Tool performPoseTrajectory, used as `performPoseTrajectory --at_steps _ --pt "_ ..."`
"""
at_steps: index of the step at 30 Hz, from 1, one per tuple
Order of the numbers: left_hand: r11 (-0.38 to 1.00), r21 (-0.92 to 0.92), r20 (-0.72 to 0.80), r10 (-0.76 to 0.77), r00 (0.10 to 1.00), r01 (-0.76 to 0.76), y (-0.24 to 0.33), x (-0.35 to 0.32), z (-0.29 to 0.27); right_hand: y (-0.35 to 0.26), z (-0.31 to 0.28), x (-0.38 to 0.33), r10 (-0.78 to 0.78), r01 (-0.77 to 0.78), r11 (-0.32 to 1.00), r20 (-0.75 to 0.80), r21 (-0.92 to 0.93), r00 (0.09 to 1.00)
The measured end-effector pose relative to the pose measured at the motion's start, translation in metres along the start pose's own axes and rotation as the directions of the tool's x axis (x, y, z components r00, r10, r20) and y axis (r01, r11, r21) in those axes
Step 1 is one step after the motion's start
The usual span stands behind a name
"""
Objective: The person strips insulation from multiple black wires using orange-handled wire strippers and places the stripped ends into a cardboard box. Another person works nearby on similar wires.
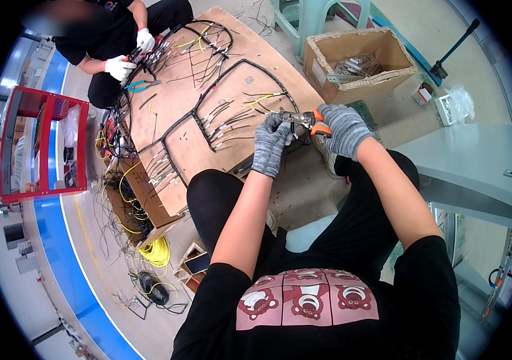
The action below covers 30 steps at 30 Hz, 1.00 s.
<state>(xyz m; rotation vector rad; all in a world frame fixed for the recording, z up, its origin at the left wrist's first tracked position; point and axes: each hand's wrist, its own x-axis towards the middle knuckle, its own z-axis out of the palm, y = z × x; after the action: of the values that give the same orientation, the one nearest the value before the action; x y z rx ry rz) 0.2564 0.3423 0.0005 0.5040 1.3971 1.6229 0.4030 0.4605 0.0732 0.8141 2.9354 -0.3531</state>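
Observation:
My right hand [346, 129], in a grey knit glove, is wrapped round the orange handles of crimping pliers [301, 119]. The metal head of the pliers points left, toward my left hand [270, 144]. That hand wears the same kind of glove, its fingers closed at the jaws; what they pinch is too small to make out. Just left of it, a black taped wire harness [194, 113] lies across the plywood board [238, 45]. Its short black wire ends fan out, many with white sleeves, beside a few yellow wires [262, 99].
Across the board a co-worker's white-gloved hands [120, 67] work at another harness, near teal pliers [140, 86]. A cardboard box [352, 93] of metal parts stands beyond my right hand. A red rack [43, 192] and a yellow wire coil [157, 252] are on the left.

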Motion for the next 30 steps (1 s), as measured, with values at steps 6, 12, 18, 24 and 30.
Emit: performPoseTrajectory --at_steps 6,12,18,24,30 --pt "0.996 -0.069 -0.012 0.061 0.998 -0.062 -0.004 0.001 0.000 0.000 0.003 -0.002 -0.006 0.006 1.000 -0.068 -0.004 0.998" --pt "0.998 -0.067 -0.029 0.016 0.999 -0.018 -0.006 0.001 -0.003 -0.002 -0.001 -0.002 0.002 0.000 1.000 -0.043 0.028 0.999" --pt "0.999 -0.043 -0.012 0.007 1.000 -0.008 -0.005 0.001 -0.004 -0.004 -0.006 -0.002 0.008 -0.009 1.000 0.010 0.029 1.000" --pt "0.999 -0.038 0.006 0.018 1.000 -0.018 -0.003 0.000 -0.002 -0.007 -0.009 -0.003 0.019 -0.021 0.998 0.042 0.053 0.999" --pt "0.999 -0.046 -0.014 0.006 1.000 -0.007 -0.006 0.002 -0.004 -0.002 -0.003 -0.002 -0.006 0.005 0.999 0.012 0.051 1.000"
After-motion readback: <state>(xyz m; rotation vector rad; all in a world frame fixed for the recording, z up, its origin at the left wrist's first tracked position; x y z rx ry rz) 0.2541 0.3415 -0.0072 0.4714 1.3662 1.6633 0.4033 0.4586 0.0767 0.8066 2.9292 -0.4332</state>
